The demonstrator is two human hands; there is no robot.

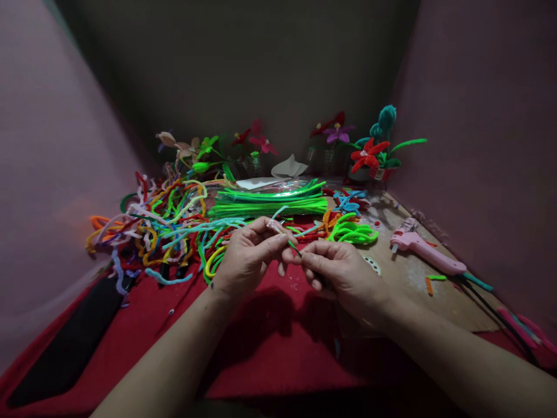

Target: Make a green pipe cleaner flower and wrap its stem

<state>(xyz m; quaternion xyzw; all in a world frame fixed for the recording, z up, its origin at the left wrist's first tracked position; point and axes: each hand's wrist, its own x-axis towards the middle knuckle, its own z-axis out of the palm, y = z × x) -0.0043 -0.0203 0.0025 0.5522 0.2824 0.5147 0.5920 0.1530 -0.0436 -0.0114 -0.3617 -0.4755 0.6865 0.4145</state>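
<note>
My left hand (256,249) and my right hand (337,267) meet over the red cloth in the middle of the view. Between their fingertips runs a thin green pipe cleaner (294,247), pinched by both hands. Its end near my left fingers looks pale; toward my right fingers it looks dark. Most of it is hidden by the fingers. Just beyond my hands lies a bundle of green pipe cleaners (270,207), partly in clear plastic. Several bright green loops (352,229) lie beyond my right hand.
A tangle of coloured pipe cleaners (161,223) covers the left of the red-clothed table (174,360). At right, a pink glue gun (429,251) rests on brown cardboard (456,302). A black case-like object (69,342) lies at left. Pipe-cleaner flowers (369,155) stand at the back.
</note>
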